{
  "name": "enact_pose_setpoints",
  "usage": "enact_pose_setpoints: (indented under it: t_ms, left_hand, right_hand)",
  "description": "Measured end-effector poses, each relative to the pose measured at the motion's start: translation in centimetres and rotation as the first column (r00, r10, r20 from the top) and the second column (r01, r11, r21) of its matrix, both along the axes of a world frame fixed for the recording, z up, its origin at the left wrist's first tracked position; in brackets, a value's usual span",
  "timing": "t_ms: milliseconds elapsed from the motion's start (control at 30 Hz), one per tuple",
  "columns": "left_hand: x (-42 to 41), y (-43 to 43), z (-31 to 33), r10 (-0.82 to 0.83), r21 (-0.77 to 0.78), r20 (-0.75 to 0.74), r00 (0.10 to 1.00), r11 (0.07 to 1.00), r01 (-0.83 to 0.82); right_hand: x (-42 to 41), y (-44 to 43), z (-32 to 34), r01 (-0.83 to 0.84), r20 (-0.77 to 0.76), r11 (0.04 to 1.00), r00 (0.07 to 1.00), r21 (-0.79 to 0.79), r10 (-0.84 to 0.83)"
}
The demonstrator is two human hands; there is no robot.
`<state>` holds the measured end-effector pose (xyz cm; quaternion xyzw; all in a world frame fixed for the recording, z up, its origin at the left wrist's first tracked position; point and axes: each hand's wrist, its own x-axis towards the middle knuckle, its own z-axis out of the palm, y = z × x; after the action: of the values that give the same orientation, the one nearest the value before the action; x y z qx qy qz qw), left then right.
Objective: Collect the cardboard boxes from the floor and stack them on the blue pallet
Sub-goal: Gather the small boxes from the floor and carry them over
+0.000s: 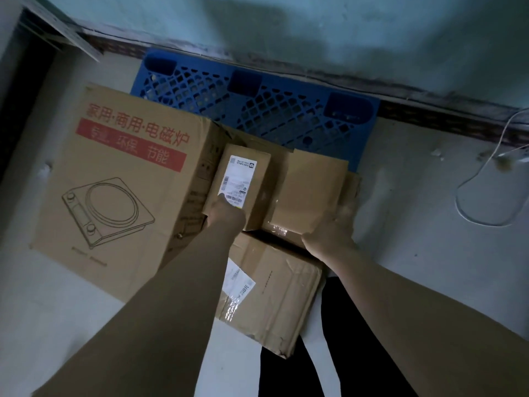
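**Listener:** What is the left hand [226, 214] doing?

**Describer:** It grips the near end of a small brown cardboard box with a white shipping label [246, 179]. The thumb lies on the label, and the other fingers are hidden beneath the box.

**Listener:** And the right hand [329, 239]?

**Describer:** It holds the near edge of a plain flat brown cardboard box [312, 187], closed over the corner. The fingers are blurred, so I cannot tell how tightly they curl.

**Listener:** Where do those two boxes sit?

**Describer:** They are side by side and touching, with the small one on the left. The plain box's far end reaches the near edge of the blue plastic lattice pallet [257, 104], which lies on the floor against a pale green wall [315, 32].

**Listener:** What else is close by?

**Describer:** A large cardboard box printed with red characters and a line drawing of a cooker [114, 181] stands just left of the small box, touching it. Its far corner overlaps the pallet. A creased cardboard box with a white label and clear tape [274, 290] lies nearer the person, partly under the forearms. Black trouser legs [343, 339] show at the bottom. A thin white cable [469, 216] loops on the pale floor [415, 224] to the right.
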<state>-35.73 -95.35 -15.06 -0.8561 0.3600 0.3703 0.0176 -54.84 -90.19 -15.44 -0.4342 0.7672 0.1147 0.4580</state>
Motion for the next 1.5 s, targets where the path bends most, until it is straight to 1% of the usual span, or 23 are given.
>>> enact_pose_setpoints:
  t_ms: [67, 133, 267, 333, 433, 533, 633, 800, 900, 1000, 1067, 1167, 1300, 1400, 1500]
  left_hand:
    - [-0.3, 0.0, 0.9, -0.002, 0.035, -0.068, 0.998, 0.999, 0.005]
    - [-0.6, 0.2, 1.8, -0.001, 0.043, -0.123, 0.992, 0.999, 0.006]
    - [-0.7, 1.6, 4.4, 0.032, 0.024, -0.172, 0.985, 0.999, -0.028]
    - [-0.3, 2.6, 5.5, 0.077, 0.008, -0.195, 0.978, 0.997, -0.076]
    - [0.9, 4.8, 6.8, 0.185, 0.0, -0.201, 0.962, 0.982, -0.189]
    - [2.3, 7.3, 8.3, 0.265, -0.028, -0.205, 0.942, 0.961, -0.276]
    - [4.0, 10.4, 9.8, 0.341, -0.051, -0.231, 0.911, 0.931, -0.361]
    - [6.9, 17.3, 12.3, 0.441, -0.096, -0.262, 0.858, 0.873, -0.478]
    - [9.0, 23.1, 13.3, 0.5, -0.111, -0.272, 0.822, 0.832, -0.543]
    - [11.0, 30.2, 14.2, 0.589, -0.123, -0.298, 0.752, 0.757, -0.642]
    - [12.4, 35.6, 14.6, 0.632, -0.142, -0.321, 0.706, 0.705, -0.695]
    - [14.0, 45.0, 14.6, 0.708, -0.133, -0.361, 0.607, 0.606, -0.784]
    - [16.2, 57.9, 14.2, 0.784, -0.105, -0.375, 0.494, 0.493, -0.863]
    - [18.0, 66.6, 14.3, 0.824, -0.12, -0.325, 0.464, 0.451, -0.884]
    - [20.1, 73.8, 14.9, 0.875, -0.15, -0.302, 0.379, 0.349, -0.925]
  right_hand:
    - [-0.2, -0.4, 0.9, -0.028, 0.022, 0.999, 0.999, -0.034, 0.029]
    - [-0.1, -0.8, 1.7, -0.05, 0.078, 0.994, 0.995, -0.094, 0.057]
    - [0.8, -1.0, 3.6, -0.036, 0.212, 0.99, 0.975, -0.135, 0.065]
    - [1.3, -1.0, 4.5, -0.081, 0.241, 0.983, 0.963, -0.165, 0.12]
    - [2.5, -0.8, 6.2, -0.196, 0.246, 0.958, 0.938, -0.209, 0.245]
    - [4.1, -0.2, 7.6, -0.25, 0.27, 0.93, 0.907, -0.269, 0.322]
    - [6.2, 1.3, 8.6, -0.349, 0.273, 0.883, 0.858, -0.313, 0.436]
    - [10.6, 5.7, 9.8, -0.513, 0.212, 0.793, 0.778, -0.329, 0.591]
    - [13.6, 9.7, 10.5, -0.557, 0.186, 0.755, 0.748, -0.346, 0.637]
    - [16.6, 14.5, 11.1, -0.636, 0.132, 0.661, 0.674, -0.398, 0.727]
    - [18.9, 18.5, 11.6, -0.66, 0.146, 0.616, 0.622, -0.43, 0.769]
    - [22.4, 25.5, 11.8, -0.681, 0.201, 0.573, 0.549, -0.455, 0.812]
    - [27.0, 36.1, 11.4, -0.732, 0.194, 0.507, 0.474, -0.455, 0.859]
    - [30.7, 43.6, 11.4, -0.792, 0.195, 0.436, 0.39, -0.428, 0.9]
    - [34.4, 50.4, 11.8, -0.826, 0.191, 0.355, 0.3, -0.437, 0.934]
